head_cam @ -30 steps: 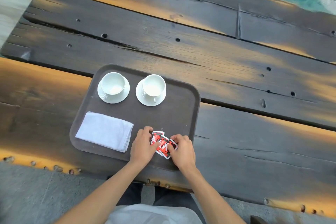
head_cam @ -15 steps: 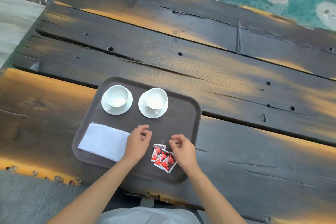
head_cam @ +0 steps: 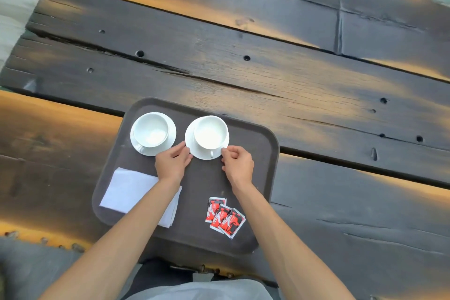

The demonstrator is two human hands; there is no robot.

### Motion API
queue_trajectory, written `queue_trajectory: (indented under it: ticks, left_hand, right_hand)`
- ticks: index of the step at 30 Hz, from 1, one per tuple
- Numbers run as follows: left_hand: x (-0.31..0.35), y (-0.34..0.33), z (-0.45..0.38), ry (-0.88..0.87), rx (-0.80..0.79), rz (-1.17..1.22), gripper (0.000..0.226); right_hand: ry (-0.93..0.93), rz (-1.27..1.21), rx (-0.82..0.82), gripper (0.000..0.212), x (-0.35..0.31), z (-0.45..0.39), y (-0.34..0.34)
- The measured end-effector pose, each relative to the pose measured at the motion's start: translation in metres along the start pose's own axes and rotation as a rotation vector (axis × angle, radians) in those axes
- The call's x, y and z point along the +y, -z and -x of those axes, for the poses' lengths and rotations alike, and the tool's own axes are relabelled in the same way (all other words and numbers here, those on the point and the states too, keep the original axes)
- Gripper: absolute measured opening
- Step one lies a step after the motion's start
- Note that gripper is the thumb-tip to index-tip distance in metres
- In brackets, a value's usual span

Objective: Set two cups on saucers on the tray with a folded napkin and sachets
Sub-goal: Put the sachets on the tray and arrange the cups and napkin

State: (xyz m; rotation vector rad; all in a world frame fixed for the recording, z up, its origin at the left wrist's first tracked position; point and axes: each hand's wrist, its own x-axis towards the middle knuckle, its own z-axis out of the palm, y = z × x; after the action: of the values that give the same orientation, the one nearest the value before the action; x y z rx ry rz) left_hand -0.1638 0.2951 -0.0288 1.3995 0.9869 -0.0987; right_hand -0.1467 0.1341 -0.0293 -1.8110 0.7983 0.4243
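- Left hand (head_cam: 173,163) pinches the right saucer (head_cam: 197,151) at its near-left rim; right hand (head_cam: 237,164) pinches the near-right rim.
- Judged step: nudging this saucer straight; slide it flat and slowly so the cup (head_cam: 210,132) stays centred.
- Tray (head_cam: 265,153) also holds left cup (head_cam: 151,130), napkin (head_cam: 129,190), sachets (head_cam: 225,217) nearer the person.

Nothing readable here. The only print sits on the three red, black and white sachets (head_cam: 226,217), fanned out by the tray's (head_cam: 265,151) near right corner, and their markings are too small and blurred to make out as letters. No other text, number or sign shows anywhere.
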Motion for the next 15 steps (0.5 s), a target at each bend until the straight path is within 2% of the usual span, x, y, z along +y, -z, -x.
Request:
queue_trajectory:
  ticks: [15]
  left_hand:
    - [-0.005, -0.023, 0.000, 0.002, -0.120, -0.177, 0.031]
  right_hand:
    - [-0.168, -0.028, 0.058, 0.010, 0.006, -0.003, 0.034]
